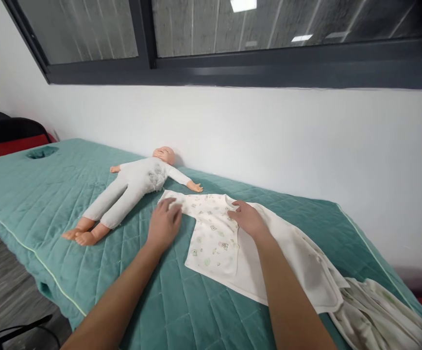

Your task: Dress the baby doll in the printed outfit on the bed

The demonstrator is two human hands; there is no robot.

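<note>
A white baby shirt (212, 238) with small printed figures lies spread on the green quilted cover, its front laid partly open to the right. Over the shirt's left sleeve is my left hand (165, 224), fingers slightly curled and apart; no cloth shows between them. My right hand (250, 219) pinches the shirt's front edge beside the neckline between thumb and fingers. Beyond my left hand, a baby doll (134, 182) in a white cloth body lies on its back, bare feet toward the left front. Its outstretched hand almost reaches the shirt's sleeve.
Crumpled pale cloth (374, 311) is heaped at the bed's right end. The green bed cover (160, 301) has a round hole (42, 152) at the far left. A white wall (287, 141) runs behind the bed, below a dark-framed window (232, 73). Red-and-black seats (14, 138) stand at left.
</note>
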